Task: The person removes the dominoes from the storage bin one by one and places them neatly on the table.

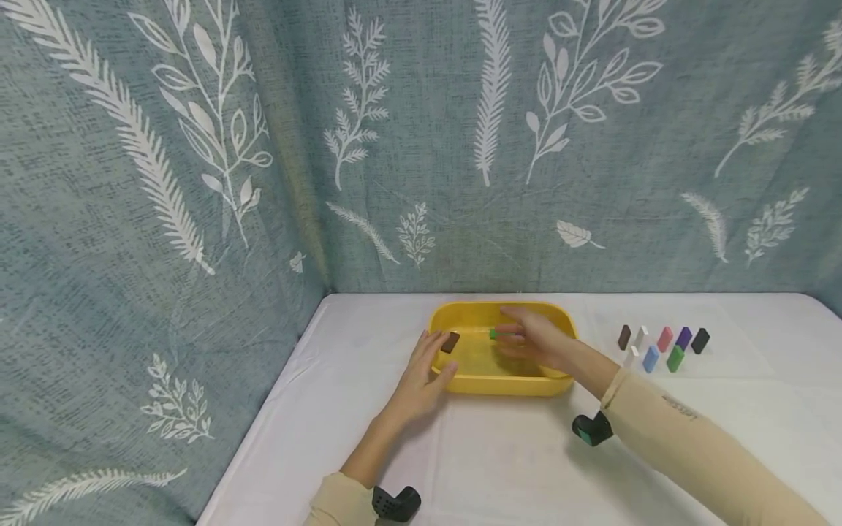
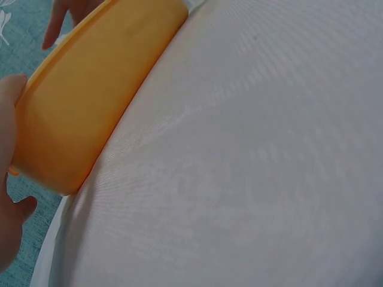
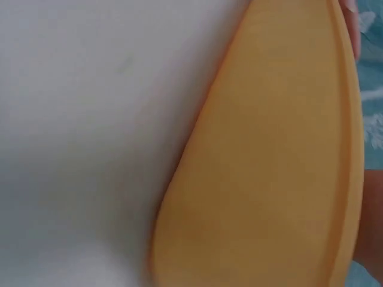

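A yellow plastic tub (image 1: 500, 386) stands on the white-covered table. My left hand (image 1: 421, 376) rests at its left end, fingers extended along the rim and thumb spread toward the near side. Just inside the tub by those fingertips is a small dark brown block (image 1: 450, 342). My right hand (image 1: 536, 340) reaches over the right side into the tub, its fingers stretched out to the left and slightly blurred. Beside these fingertips a small green block (image 1: 492, 334) shows, partly hidden by the fingers. The left wrist view shows the tub's outer wall (image 2: 90, 101).
Right of the tub, several small blocks stand in two rows: a back row with a black block (image 1: 700, 341) and a pink block (image 1: 665, 339), and a front row with a blue block (image 1: 650, 359). A leaf-patterned curtain (image 1: 447, 146) hangs behind and left of the table.
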`<state>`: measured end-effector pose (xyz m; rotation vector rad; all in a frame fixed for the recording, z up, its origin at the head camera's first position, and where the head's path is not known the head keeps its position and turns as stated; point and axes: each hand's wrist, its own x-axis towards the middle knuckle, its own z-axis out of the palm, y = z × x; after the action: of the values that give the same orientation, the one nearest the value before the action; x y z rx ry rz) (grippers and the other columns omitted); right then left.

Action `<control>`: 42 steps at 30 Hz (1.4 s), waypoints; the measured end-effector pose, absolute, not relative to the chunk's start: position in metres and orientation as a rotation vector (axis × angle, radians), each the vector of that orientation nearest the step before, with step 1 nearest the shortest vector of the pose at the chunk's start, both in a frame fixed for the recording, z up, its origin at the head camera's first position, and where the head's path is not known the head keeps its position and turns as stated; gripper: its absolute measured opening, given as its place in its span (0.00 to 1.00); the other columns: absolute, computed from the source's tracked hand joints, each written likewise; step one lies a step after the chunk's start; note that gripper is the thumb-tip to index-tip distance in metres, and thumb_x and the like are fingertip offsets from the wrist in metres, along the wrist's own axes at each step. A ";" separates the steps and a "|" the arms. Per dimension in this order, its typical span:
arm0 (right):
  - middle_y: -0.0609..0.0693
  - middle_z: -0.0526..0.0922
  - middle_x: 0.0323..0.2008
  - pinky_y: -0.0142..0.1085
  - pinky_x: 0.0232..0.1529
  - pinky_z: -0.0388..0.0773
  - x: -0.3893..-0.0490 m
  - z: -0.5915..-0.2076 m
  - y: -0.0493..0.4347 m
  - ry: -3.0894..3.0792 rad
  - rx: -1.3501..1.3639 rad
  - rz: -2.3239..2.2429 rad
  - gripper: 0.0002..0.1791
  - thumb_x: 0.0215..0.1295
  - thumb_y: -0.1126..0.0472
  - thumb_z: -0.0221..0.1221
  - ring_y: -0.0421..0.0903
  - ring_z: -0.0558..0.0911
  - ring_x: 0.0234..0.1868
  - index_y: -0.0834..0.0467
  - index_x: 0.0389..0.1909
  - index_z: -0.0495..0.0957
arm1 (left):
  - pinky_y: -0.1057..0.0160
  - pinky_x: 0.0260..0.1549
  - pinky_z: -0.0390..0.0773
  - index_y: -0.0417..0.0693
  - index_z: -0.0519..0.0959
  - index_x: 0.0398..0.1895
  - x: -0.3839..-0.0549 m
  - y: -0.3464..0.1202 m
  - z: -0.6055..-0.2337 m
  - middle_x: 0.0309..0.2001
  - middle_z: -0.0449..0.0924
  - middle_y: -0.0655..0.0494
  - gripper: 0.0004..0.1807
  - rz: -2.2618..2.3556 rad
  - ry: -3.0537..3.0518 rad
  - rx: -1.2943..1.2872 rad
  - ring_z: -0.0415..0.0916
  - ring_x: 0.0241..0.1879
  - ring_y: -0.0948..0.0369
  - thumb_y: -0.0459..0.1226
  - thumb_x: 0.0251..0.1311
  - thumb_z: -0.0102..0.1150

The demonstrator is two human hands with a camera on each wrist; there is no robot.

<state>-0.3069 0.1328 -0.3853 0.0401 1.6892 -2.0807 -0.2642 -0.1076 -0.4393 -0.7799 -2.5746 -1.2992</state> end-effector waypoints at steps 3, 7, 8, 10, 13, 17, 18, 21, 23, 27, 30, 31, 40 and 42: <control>0.72 0.55 0.67 0.50 0.60 0.66 -0.312 -0.388 0.117 1.744 0.072 -2.019 0.34 0.75 0.53 0.41 0.65 0.61 0.66 0.65 0.74 0.43 | 0.39 0.65 0.44 0.40 0.60 0.70 -0.263 -0.107 -0.438 0.71 0.53 0.41 0.31 -1.306 -2.573 -0.779 0.37 0.72 0.43 0.46 0.70 0.48; 0.73 0.55 0.66 0.50 0.59 0.67 -0.319 -0.391 0.101 1.765 0.113 -1.977 0.35 0.74 0.54 0.43 0.66 0.63 0.65 0.66 0.73 0.43 | 0.41 0.65 0.44 0.42 0.60 0.71 -0.262 -0.103 -0.436 0.71 0.53 0.41 0.30 -1.319 -2.578 -0.782 0.37 0.72 0.44 0.46 0.70 0.48; 0.74 0.55 0.66 0.50 0.60 0.67 -0.321 -0.392 0.098 1.766 0.122 -1.970 0.35 0.74 0.54 0.43 0.66 0.62 0.65 0.66 0.73 0.43 | 0.40 0.65 0.44 0.42 0.60 0.71 -0.262 -0.102 -0.436 0.71 0.53 0.41 0.30 -1.321 -2.580 -0.785 0.37 0.72 0.44 0.46 0.70 0.48; 0.75 0.53 0.66 0.51 0.61 0.64 -0.322 -0.392 0.094 1.758 0.124 -1.956 0.35 0.75 0.55 0.42 0.67 0.61 0.65 0.67 0.73 0.41 | 0.41 0.65 0.44 0.42 0.59 0.71 -0.262 -0.100 -0.436 0.71 0.53 0.42 0.31 -1.325 -2.587 -0.794 0.37 0.72 0.44 0.47 0.70 0.48; 0.76 0.51 0.67 0.52 0.63 0.61 -0.326 -0.393 0.090 1.726 0.167 -1.950 0.34 0.76 0.56 0.42 0.68 0.59 0.66 0.68 0.73 0.40 | 0.40 0.65 0.44 0.43 0.59 0.71 -0.263 -0.096 -0.437 0.72 0.52 0.43 0.31 -1.325 -2.606 -0.815 0.36 0.72 0.44 0.48 0.71 0.47; 0.75 0.53 0.67 0.52 0.64 0.59 -0.331 -0.396 0.080 1.700 0.230 -1.954 0.34 0.76 0.57 0.43 0.66 0.58 0.67 0.68 0.73 0.41 | 0.42 0.65 0.45 0.45 0.58 0.72 -0.265 -0.096 -0.437 0.72 0.51 0.45 0.32 -1.317 -2.633 -0.811 0.35 0.73 0.46 0.51 0.71 0.45; 0.75 0.53 0.66 0.52 0.63 0.60 -0.332 -0.397 0.076 1.705 0.231 -1.955 0.34 0.76 0.57 0.43 0.66 0.59 0.67 0.69 0.72 0.42 | 0.42 0.66 0.44 0.46 0.58 0.72 -0.264 -0.096 -0.437 0.72 0.51 0.46 0.32 -1.317 -2.632 -0.802 0.35 0.73 0.47 0.51 0.70 0.45; 0.73 0.56 0.65 0.51 0.63 0.62 -0.334 -0.400 0.063 1.719 0.217 -1.970 0.32 0.75 0.59 0.43 0.64 0.62 0.65 0.69 0.72 0.44 | 0.43 0.66 0.45 0.45 0.59 0.72 -0.264 -0.099 -0.437 0.72 0.52 0.46 0.32 -1.310 -2.615 -0.785 0.36 0.73 0.47 0.50 0.70 0.47; 0.71 0.61 0.61 0.51 0.62 0.63 -0.335 -0.402 0.056 1.727 0.191 -1.984 0.31 0.75 0.61 0.43 0.60 0.67 0.60 0.70 0.71 0.44 | 0.44 0.66 0.45 0.44 0.59 0.72 -0.264 -0.101 -0.437 0.72 0.53 0.45 0.32 -1.303 -2.610 -0.789 0.36 0.73 0.48 0.49 0.70 0.47; 0.61 0.75 0.44 0.48 0.57 0.69 -0.334 -0.407 0.046 1.748 0.145 -2.013 0.30 0.73 0.68 0.44 0.48 0.78 0.40 0.70 0.70 0.44 | 0.43 0.66 0.44 0.43 0.57 0.72 -0.264 -0.103 -0.438 0.72 0.52 0.44 0.32 -1.289 -2.615 -0.810 0.35 0.73 0.47 0.49 0.71 0.46; 0.56 0.77 0.35 0.41 0.47 0.76 -0.333 -0.410 0.040 1.763 0.116 -2.027 0.29 0.69 0.74 0.44 0.42 0.79 0.30 0.71 0.69 0.46 | 0.43 0.66 0.44 0.43 0.57 0.72 -0.264 -0.105 -0.438 0.72 0.51 0.44 0.32 -1.281 -2.616 -0.809 0.35 0.73 0.46 0.49 0.71 0.46; 0.56 0.77 0.35 0.39 0.42 0.77 -0.333 -0.410 0.038 1.763 0.113 -2.030 0.29 0.68 0.75 0.44 0.42 0.78 0.30 0.71 0.68 0.47 | 0.43 0.66 0.44 0.43 0.57 0.72 -0.263 -0.105 -0.438 0.72 0.51 0.44 0.32 -1.277 -2.615 -0.806 0.36 0.73 0.46 0.49 0.71 0.46; 0.53 0.72 0.29 0.32 0.30 0.75 -0.332 -0.412 0.027 1.721 0.147 -2.050 0.29 0.65 0.78 0.44 0.41 0.72 0.22 0.68 0.67 0.50 | 0.44 0.66 0.44 0.42 0.58 0.72 -0.262 -0.109 -0.436 0.72 0.52 0.44 0.32 -1.276 -2.611 -0.797 0.36 0.73 0.46 0.48 0.71 0.47; 0.54 0.71 0.29 0.33 0.28 0.74 -0.333 -0.412 0.026 1.711 0.148 -2.048 0.30 0.64 0.79 0.44 0.41 0.70 0.22 0.68 0.67 0.50 | 0.43 0.66 0.45 0.41 0.58 0.71 -0.262 -0.110 -0.436 0.72 0.52 0.43 0.32 -1.281 -2.605 -0.801 0.36 0.72 0.45 0.48 0.71 0.47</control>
<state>-0.3328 0.0257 -0.4124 0.1480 1.7109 -2.0481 -0.2619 -0.1100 -0.4361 -0.8011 -2.6052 -1.2810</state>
